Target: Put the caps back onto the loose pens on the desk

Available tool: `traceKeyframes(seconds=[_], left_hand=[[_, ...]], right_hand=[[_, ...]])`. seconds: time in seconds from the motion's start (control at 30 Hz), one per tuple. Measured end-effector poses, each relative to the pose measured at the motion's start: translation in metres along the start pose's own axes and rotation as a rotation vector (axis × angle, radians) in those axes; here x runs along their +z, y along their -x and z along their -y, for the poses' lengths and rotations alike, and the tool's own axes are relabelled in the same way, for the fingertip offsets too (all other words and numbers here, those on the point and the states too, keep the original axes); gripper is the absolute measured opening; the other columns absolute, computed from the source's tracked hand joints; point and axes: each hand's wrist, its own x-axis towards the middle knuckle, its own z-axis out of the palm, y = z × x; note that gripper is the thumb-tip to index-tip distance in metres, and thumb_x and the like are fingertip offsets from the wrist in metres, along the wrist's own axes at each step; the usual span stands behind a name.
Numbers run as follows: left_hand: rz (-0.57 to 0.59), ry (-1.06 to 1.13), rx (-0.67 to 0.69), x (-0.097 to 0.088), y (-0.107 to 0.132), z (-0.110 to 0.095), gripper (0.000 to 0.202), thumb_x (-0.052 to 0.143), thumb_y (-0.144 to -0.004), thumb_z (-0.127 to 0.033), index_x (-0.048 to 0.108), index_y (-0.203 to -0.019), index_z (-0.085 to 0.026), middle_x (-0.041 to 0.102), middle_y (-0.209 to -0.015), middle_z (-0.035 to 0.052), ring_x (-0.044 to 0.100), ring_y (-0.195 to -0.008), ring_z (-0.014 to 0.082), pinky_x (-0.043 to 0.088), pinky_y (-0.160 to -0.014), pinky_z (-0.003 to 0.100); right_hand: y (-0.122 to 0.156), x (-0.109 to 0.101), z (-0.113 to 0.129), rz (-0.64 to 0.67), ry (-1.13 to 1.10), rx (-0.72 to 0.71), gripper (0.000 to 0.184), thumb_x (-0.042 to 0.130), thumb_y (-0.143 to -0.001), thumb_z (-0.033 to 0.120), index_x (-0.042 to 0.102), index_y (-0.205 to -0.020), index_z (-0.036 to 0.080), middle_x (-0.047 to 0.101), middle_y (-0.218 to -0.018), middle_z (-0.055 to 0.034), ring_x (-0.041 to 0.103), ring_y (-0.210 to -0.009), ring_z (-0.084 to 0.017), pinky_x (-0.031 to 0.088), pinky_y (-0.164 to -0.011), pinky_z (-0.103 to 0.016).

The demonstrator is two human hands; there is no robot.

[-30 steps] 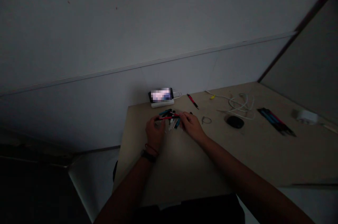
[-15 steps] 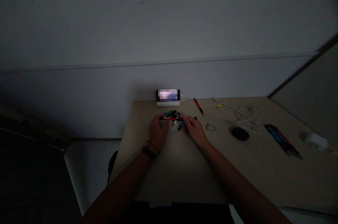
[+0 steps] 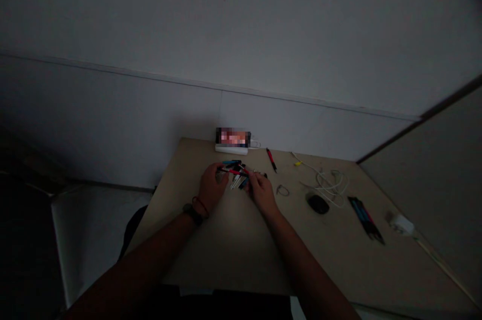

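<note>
Fingers of the left hand [image 3: 210,190] and right hand [image 3: 259,192] pinch the red pen [image 3: 233,172] by its ends; best kept level above the loose pens [image 3: 238,183] beneath.

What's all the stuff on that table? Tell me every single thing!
table: 1, tan, lower middle
phone: 1, screen lit, back edge
block: 1, white, under the phone
held pen: 1, red, between both hands' fingertips
pen pile: several, blue, black and white, below the held pen
spare pen: 1, red and black, right of the phone
loop: 1, grey, right of the hands
cable: 1, white, tangled
black oval: 1, beside the cable, maybe a mouse
pen bundle: several, dark, far right
plug: 1, white, right edge
wristband: 1, dark, left wrist
left hand: 1, on the held pen
right hand: 1, on the held pen
</note>
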Motion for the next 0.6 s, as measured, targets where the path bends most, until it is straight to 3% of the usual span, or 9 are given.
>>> traceKeyframes(seconds=[0.4, 0.5, 0.6], left_hand=[[-0.029, 0.034, -0.001, -0.0003, 0.0021, -0.0034, 0.031, 0.064, -0.083, -0.023, 0.061, -0.114, -0.022, 0.069, -0.103, 0.0081, 0.065, -0.094, 0.0228, 0.052, -0.092, 0.040], [-0.030, 0.047, -0.001, -0.0002, 0.0026, -0.0041, 0.041, 0.065, -0.081, -0.022, 0.058, -0.121, -0.022, 0.068, -0.105, 0.0077, 0.065, -0.093, 0.0218, 0.052, -0.091, 0.039], [-0.025, 0.074, -0.001, 0.0001, 0.0024, -0.0043, 0.047, 0.064, -0.081, -0.020, 0.053, -0.127, -0.022, 0.068, -0.105, 0.0072, 0.065, -0.092, 0.0204, 0.053, -0.089, 0.037]], right_hand=[[0.0006, -0.0002, -0.0040, -0.018, -0.044, -0.001, 0.051, 0.044, -0.093, 0.063, 0.056, -0.065, 0.022, 0.056, -0.054, 0.0007, 0.051, -0.049, -0.016, 0.040, -0.049, -0.027], [-0.0015, -0.0013, -0.0064, -0.028, -0.132, 0.008, 0.046, 0.050, -0.091, 0.061, 0.064, -0.076, 0.020, 0.061, -0.058, -0.0004, 0.052, -0.048, -0.015, 0.041, -0.047, -0.027], [-0.0046, -0.0035, -0.0071, -0.086, -0.277, 0.041, 0.043, 0.058, -0.086, 0.058, 0.068, -0.098, 0.018, 0.071, -0.074, -0.0044, 0.057, -0.052, -0.016, 0.045, -0.048, -0.027]])
